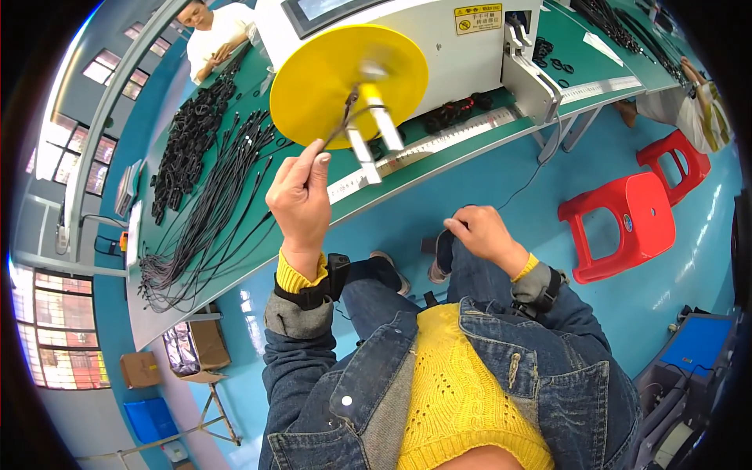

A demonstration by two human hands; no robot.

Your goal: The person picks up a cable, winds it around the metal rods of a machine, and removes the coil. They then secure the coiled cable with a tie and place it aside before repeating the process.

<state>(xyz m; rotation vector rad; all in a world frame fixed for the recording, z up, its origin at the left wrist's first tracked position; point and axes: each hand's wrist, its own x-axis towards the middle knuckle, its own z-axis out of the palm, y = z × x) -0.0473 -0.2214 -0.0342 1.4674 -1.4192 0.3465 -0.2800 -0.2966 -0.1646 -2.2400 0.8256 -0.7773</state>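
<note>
My left hand (pixel 299 200) pinches a black cable (pixel 334 133) between thumb and fingers. From there the cable runs up to the yellow disc (pixel 305 86) on the front of a white machine (pixel 450 59). White posts (pixel 383 125) stick out of the disc, and the cable passes around or beside them; blur hides exactly how. Over my right knee, my right hand (pixel 487 233) is closed with its fingers curled. A small dark bit shows at its knuckles, and whatever it may hold is hidden.
Long black cables (pixel 227 196) and a heap of coiled cables (pixel 188 141) lie on the green table (pixel 266 227). A ruler strip (pixel 446 141) runs along its front edge. Red stools (pixel 627 219) stand to the right, a cardboard box (pixel 207 345) below left. Another person (pixel 223 35) works at far left.
</note>
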